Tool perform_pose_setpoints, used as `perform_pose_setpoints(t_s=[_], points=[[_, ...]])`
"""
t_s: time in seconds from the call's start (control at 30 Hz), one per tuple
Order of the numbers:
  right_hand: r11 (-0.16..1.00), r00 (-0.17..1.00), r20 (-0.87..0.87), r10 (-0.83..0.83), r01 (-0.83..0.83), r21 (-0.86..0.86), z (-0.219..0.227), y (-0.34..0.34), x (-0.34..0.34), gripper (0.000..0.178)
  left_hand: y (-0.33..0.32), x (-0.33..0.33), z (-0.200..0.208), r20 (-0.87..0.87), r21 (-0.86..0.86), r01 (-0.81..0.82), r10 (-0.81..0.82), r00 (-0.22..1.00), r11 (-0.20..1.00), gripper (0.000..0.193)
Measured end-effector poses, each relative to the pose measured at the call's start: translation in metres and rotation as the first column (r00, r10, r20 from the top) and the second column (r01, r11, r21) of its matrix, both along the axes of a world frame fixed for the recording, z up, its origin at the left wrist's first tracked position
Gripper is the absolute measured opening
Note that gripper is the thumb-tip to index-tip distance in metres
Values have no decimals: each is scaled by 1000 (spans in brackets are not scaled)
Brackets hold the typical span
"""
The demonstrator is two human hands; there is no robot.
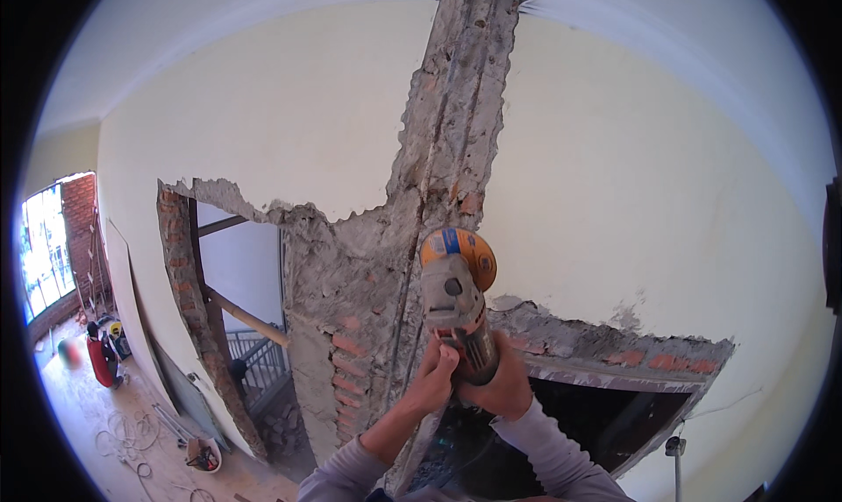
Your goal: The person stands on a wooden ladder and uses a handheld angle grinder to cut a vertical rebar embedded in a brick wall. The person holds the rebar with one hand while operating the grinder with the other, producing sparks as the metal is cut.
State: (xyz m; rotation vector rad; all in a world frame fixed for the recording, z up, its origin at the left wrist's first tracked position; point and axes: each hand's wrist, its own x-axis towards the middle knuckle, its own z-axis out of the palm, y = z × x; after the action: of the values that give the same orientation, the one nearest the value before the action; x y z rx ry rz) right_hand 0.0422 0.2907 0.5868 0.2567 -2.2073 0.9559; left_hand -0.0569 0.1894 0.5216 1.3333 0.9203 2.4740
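Observation:
Both my hands are closed round an angle grinder with a grey gear head and a yellow-orange disc. My left hand grips the left side of its body, thumb up. Wrapped round the body from the right is my right hand. The disc is up in front of a chipped concrete column, close to an exposed steel bar running along it. Whether the disc touches the column or bar, I cannot tell.
Broken openings flank the column; bare brick shows at the left one, where a wooden pole slants across. Low on the left, a person in a red vest is near the floor. A white bucket and loose cable lie there too.

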Motion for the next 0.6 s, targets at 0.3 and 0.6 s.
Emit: perform_pose_setpoints(t_s=[0.3,0.6], points=[[894,961,-197,-196,258,367,59,11,-2,74,34,8,57,-95,398,172,-146,985,901,73],[816,934,-331,-134,294,498,100,-18,-19,71,15,-10,94,-44,521,0,27,999,854,76]])
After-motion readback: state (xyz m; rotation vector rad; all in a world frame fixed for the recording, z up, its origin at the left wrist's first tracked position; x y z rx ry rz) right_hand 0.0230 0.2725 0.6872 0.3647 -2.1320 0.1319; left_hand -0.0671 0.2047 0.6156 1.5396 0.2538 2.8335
